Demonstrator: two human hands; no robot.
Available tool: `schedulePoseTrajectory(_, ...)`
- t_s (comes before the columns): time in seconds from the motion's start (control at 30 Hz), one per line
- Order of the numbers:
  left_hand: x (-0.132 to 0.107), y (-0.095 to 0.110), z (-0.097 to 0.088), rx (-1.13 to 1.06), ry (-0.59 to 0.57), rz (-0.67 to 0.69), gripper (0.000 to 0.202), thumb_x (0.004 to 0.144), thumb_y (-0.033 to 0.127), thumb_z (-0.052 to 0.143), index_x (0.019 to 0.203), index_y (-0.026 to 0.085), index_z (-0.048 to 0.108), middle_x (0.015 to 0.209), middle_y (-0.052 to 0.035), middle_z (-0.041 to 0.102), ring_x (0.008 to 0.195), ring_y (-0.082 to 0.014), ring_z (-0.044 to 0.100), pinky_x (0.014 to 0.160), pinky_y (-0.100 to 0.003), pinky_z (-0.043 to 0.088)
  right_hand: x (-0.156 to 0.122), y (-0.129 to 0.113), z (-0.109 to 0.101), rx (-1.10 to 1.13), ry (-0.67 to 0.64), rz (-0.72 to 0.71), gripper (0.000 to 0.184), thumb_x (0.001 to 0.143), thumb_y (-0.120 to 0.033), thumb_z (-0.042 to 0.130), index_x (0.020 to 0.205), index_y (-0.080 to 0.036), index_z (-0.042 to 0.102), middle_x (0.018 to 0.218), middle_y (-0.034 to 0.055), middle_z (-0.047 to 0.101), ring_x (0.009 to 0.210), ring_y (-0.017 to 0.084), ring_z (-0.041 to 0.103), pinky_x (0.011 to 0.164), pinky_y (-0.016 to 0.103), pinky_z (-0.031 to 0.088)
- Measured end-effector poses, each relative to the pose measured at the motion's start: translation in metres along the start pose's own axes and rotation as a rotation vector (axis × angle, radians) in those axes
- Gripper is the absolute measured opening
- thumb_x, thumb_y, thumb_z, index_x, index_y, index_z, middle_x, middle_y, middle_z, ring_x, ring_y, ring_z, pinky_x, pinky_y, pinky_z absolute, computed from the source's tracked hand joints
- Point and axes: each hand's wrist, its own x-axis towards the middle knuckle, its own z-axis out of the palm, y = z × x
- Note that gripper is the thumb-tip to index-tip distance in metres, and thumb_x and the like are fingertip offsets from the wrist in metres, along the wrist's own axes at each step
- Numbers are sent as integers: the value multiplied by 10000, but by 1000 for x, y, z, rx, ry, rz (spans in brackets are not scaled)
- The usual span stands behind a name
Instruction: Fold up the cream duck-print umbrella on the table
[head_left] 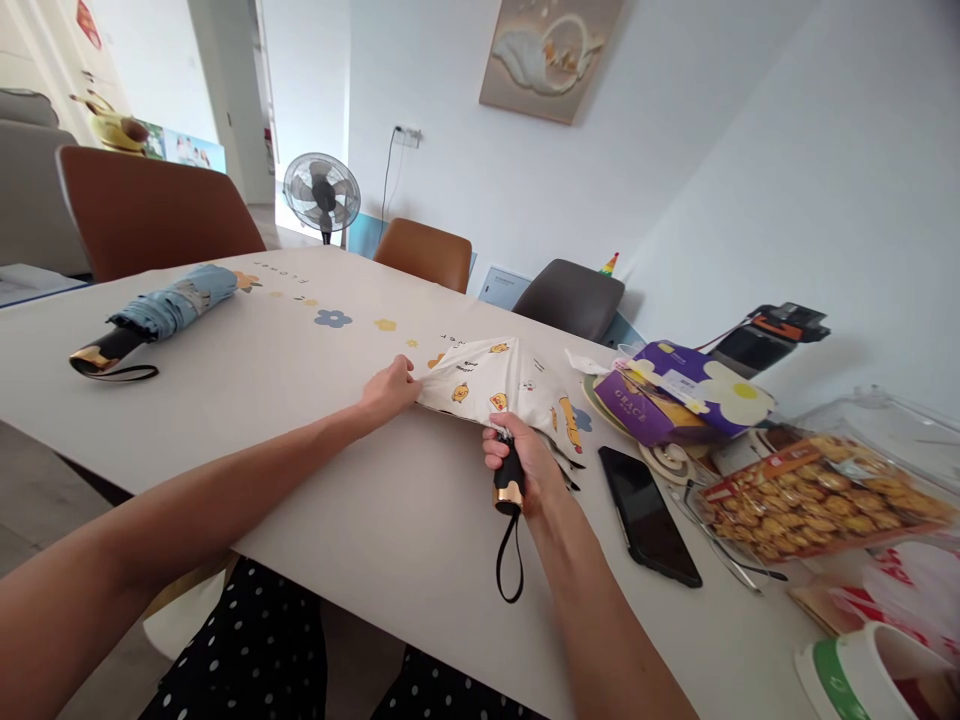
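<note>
A white umbrella [480, 382] printed with yellow cartoon figures lies loosely spread over the table in front of me. My right hand [523, 455] is wrapped round its black handle, which has a gold band and a black wrist loop hanging down. At the left edge of the canopy, my left hand [391, 390] pinches the fabric between thumb and fingers. Off to the left rests a second umbrella [176, 303], light blue and rolled up, with a similar black and gold handle.
On the right lie a black phone [649, 515], glasses [724, 545], a purple box [675, 395], a plastic tub of snacks [825, 495] and a white-green cup [862, 675]. Chairs [424, 253] line the far side of the table [390, 540]; a fan [322, 195] stands beyond.
</note>
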Motion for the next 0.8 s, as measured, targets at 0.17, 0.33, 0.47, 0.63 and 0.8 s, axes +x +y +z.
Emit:
schedulePoseTrajectory(0.17, -17, 12, 6, 108, 109, 510, 258, 767, 131, 399, 983, 219, 509, 1045, -63, 574, 1050, -188, 481, 872, -296, 374, -1, 3, 1, -62, -12, 9, 153, 681, -177, 613, 708, -163, 463, 545, -39, 445, 360, 33, 327, 288, 148, 316)
schedulePoseTrajectory(0.33, -35, 33, 27, -80, -75, 601, 307, 860, 274, 343, 1133, 210, 468, 1271, -77, 473, 1209, -164, 376, 1010, -282, 266, -3, 13, 6, -151, -20, 29, 141, 659, -208, 632, 721, -147, 522, 554, -29, 458, 366, 40, 338, 289, 160, 331)
schedulePoseTrajectory(0.47, -33, 52, 39, -101, -155, 405, 307, 840, 362, 383, 1090, 193, 443, 1255, -105, 462, 1183, -208, 390, 982, -322, 281, -6, 18, 9, -216, -63, 18, 119, 641, -211, 623, 691, -136, 545, 578, -23, 459, 382, 40, 351, 302, 170, 356)
schedulePoseTrajectory(0.63, -27, 73, 44, -172, -166, 162, 325, 816, 405, 422, 1046, 176, 432, 1218, -142, 476, 1136, -260, 421, 946, -367, 293, -8, 19, 9, -305, -40, 18, 134, 637, -236, 624, 659, -140, 534, 571, -21, 466, 372, 49, 361, 293, 191, 354)
schedulePoseTrajectory(0.8, -6, 69, 46, -475, -158, -7, 439, 783, 495, 466, 1127, 227, 420, 1230, -114, 487, 1123, -268, 440, 915, -369, 336, -13, 17, 13, -293, -83, 82, 124, 656, -221, 607, 653, -144, 509, 555, -30, 458, 362, 42, 348, 292, 182, 349)
